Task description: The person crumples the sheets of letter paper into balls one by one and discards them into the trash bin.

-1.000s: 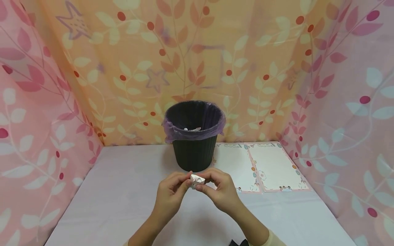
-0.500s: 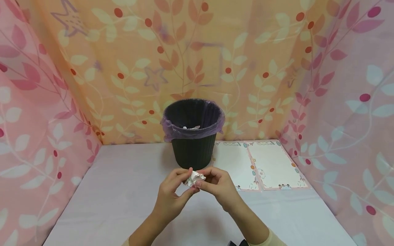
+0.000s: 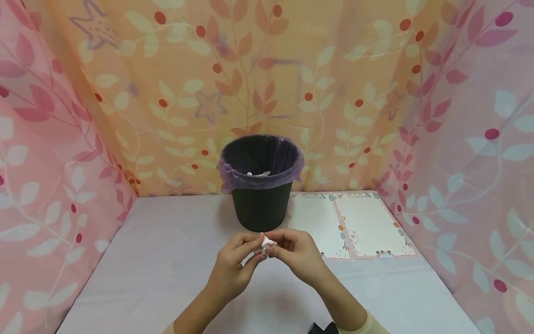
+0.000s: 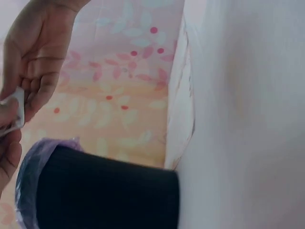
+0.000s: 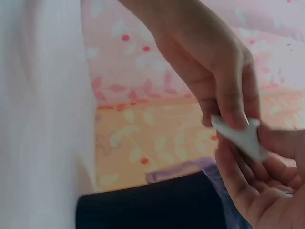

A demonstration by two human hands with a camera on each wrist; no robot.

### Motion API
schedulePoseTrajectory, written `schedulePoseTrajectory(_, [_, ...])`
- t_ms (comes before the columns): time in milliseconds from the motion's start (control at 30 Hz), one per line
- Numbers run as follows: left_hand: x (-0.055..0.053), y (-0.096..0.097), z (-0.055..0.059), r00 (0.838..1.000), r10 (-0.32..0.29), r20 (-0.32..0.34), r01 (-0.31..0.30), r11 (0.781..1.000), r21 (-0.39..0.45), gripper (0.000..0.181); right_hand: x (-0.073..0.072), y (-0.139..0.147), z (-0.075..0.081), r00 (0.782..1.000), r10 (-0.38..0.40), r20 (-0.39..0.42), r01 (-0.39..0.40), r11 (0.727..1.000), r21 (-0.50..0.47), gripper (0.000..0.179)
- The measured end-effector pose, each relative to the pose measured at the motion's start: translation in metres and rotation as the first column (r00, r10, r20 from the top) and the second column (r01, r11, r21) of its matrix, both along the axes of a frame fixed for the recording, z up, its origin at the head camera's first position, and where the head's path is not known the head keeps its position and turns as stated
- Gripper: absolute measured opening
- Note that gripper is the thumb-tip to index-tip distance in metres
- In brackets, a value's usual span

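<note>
A small crumpled white piece of paper (image 3: 268,244) is between both hands, just in front of a dark bin (image 3: 262,206) in the head view. My left hand (image 3: 232,266) pinches one side of it with thumb and fingers. On the other side, my right hand (image 3: 301,255) pinches it too, thumb toward me. In the right wrist view the paper (image 5: 244,138) looks folded and flat-sided, held up off the table. The left wrist view catches only part of the paper (image 4: 18,112) at its edge.
The bin has a purple liner (image 3: 260,182) over its rim and white scraps (image 3: 259,174) inside. Two white sheets with decorated borders (image 3: 375,222) lie to its right. A black object (image 3: 322,328) sits at the front edge. Patterned curtains (image 3: 187,93) enclose the white table (image 3: 158,260).
The paper has turned between the fingers and shows smaller than half a second ago. Both hands stay in nearly the same place, their fingers shifting around it.
</note>
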State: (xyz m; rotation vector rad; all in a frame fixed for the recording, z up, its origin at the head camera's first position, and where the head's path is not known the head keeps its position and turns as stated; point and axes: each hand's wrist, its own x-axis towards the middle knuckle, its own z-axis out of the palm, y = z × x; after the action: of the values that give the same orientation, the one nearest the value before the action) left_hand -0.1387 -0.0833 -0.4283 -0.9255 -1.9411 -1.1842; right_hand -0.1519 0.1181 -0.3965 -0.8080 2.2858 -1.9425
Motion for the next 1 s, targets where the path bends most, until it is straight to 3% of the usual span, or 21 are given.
schedulePoseTrajectory(167, [0.002, 0.003, -0.002, 0.984, -0.005, 0.177, -0.028, 0.983, 0.181, 0.041, 0.001, -0.009, -0.006, 0.992, -0.064, -0.109, 0.067, 0.997, 0.024, 0.017])
schedulePoseTrajectory(300, [0.003, 0.003, 0.000, 0.961, 0.002, 0.278, -0.063, 0.975, 0.211, 0.041, 0.001, -0.009, -0.008, 0.991, -0.076, -0.110, 0.074, 0.997, -0.018, 0.019])
schedulePoseTrajectory(367, [0.004, 0.003, 0.001, 0.955, 0.009, 0.297, -0.073, 0.976, 0.205, 0.043, 0.000, -0.008, -0.009, 0.994, -0.071, -0.086, 0.067, 0.996, -0.050, 0.020])
schedulePoseTrajectory(500, [0.004, 0.002, 0.002, 0.965, 0.024, 0.262, -0.074, 0.981, 0.180, 0.045, -0.003, -0.006, -0.009, 0.996, -0.068, -0.060, 0.063, 0.995, -0.080, 0.023])
schedulePoseTrajectory(667, [0.001, -0.001, 0.006, 0.967, -0.003, 0.254, -0.032, 0.990, 0.135, 0.046, -0.005, -0.005, -0.011, 0.995, -0.077, -0.062, 0.072, 0.993, -0.090, 0.024])
schedulePoseTrajectory(867, [0.001, -0.010, 0.012, 0.925, -0.083, 0.370, 0.028, 0.988, 0.151, 0.044, -0.005, -0.004, -0.011, 0.996, -0.070, -0.056, 0.063, 0.991, -0.118, 0.025])
schedulePoseTrajectory(1000, [-0.001, -0.020, 0.017, 0.906, -0.083, 0.416, 0.020, 0.988, 0.155, 0.042, -0.006, -0.003, -0.011, 0.995, -0.076, -0.061, 0.068, 0.989, -0.132, 0.025])
